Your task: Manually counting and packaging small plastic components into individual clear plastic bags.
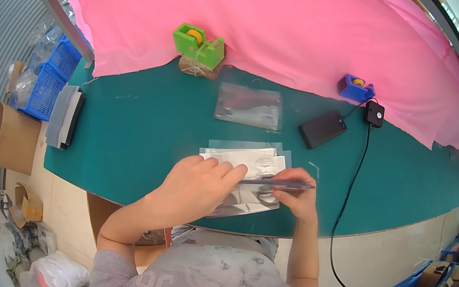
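My left hand point(200, 183) is closed, its fingertips at the left end of a thin flat packet point(277, 183) with a dark edge. The fingers of my right hand point(300, 195) pinch the packet's right end. Seen nearly edge-on, the packet does not show what is inside it. Beneath both hands lies a loose pile of clear plastic bags point(251, 157) with silvery white sheets in them. Farther back on the table, a flat stack of clear plastic sleeves point(248, 106) lies by itself.
A green tape dispenser point(199, 46) tied to a block, a blue tape dispenser point(356, 88) and a black power bank point(322, 129) with a cable stand along the back of the green table point(122, 145). Blue crates point(47, 91) are at left, more at lower right. Pink cloth hangs behind.
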{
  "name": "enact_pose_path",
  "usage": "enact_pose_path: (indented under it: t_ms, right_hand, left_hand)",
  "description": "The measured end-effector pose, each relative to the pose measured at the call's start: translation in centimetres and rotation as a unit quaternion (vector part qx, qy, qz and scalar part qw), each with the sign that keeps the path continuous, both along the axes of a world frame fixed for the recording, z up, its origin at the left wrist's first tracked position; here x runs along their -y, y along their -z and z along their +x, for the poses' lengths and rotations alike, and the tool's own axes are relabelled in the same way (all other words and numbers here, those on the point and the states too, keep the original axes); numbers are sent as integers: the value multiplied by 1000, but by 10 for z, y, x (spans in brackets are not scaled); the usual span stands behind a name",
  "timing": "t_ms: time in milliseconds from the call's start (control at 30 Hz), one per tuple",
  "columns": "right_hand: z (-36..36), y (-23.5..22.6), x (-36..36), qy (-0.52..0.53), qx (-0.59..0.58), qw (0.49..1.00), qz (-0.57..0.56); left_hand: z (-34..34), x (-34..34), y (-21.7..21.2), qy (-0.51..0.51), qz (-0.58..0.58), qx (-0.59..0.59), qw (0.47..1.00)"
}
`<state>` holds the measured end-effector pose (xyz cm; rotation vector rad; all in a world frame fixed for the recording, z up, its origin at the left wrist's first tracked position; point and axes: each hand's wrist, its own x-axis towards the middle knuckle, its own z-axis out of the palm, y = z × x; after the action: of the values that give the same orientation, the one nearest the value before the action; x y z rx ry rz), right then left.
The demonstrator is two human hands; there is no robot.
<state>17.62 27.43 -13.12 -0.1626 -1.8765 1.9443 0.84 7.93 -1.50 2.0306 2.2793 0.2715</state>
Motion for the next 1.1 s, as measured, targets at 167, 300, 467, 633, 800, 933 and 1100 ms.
enact_pose_path:
  t_ms: [167, 300, 467, 633, 800, 933, 1100]
  right_hand:
    - [-7, -19, 14, 143, 39, 979, -141]
    - [-20, -14, 21, 249, 160, 858, 419]
    - [-11, -1, 13, 207, 169, 875, 404]
    - [-1, -34, 28, 3, 130, 859, 495]
    - [-4, -35, 23, -113, 168, 831, 518]
    - [-14, -44, 3, -168, 159, 852, 469]
    - [-28, -48, -13, -200, 125, 877, 418]
  left_hand:
    - [-11, -3, 5, -64, -1, 233, 970]
    - [-44, -18, 72, -104, -49, 269, 956]
    - [-21, -14, 85, -116, 53, 126, 984]
    - [7, 5, 82, -32, 21, 203, 978]
    - [7, 9, 86, -32, -14, 177, 984]
    - [4, 8, 81, -29, -15, 197, 980]
    - [-10, 7, 75, -18, 49, 227, 973]
